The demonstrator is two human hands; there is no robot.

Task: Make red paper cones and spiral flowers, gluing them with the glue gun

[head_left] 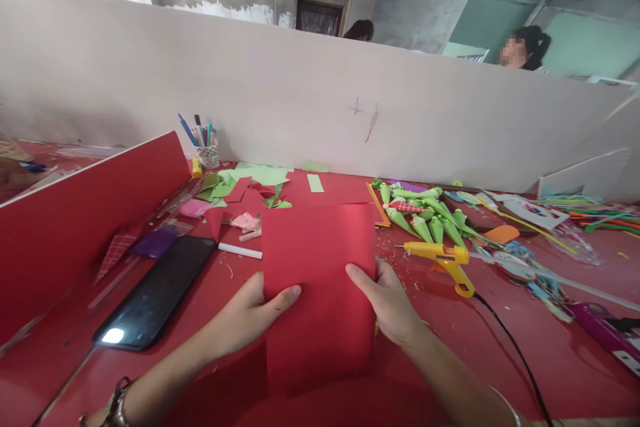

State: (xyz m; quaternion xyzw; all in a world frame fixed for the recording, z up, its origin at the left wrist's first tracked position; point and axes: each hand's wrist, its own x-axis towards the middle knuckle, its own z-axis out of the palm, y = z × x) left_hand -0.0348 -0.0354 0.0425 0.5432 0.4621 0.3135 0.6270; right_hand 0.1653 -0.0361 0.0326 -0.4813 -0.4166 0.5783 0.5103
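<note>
A red sheet of paper (320, 333) is held upright in front of me, above the red table. My left hand (260, 310) grips its left edge, thumb on the front and fingers hidden behind. On the opposite edge, my right hand (387, 297) pinches the paper the same way, its thumb pointing up and left. Behind the paper, green and red paper scraps (245, 197) lie on the table. A white stick (240, 251) is just left of the sheet, and a yellow glue gun (443, 257) rests to the right of my right hand.
A black phone (160, 290) lies at left beside a red divider (100, 213). A pen cup (207, 155) stands near the back wall. Green paper cones (430, 213) are piled back right; the glue gun's cable (515, 347) runs toward the front. Two people are beyond the wall.
</note>
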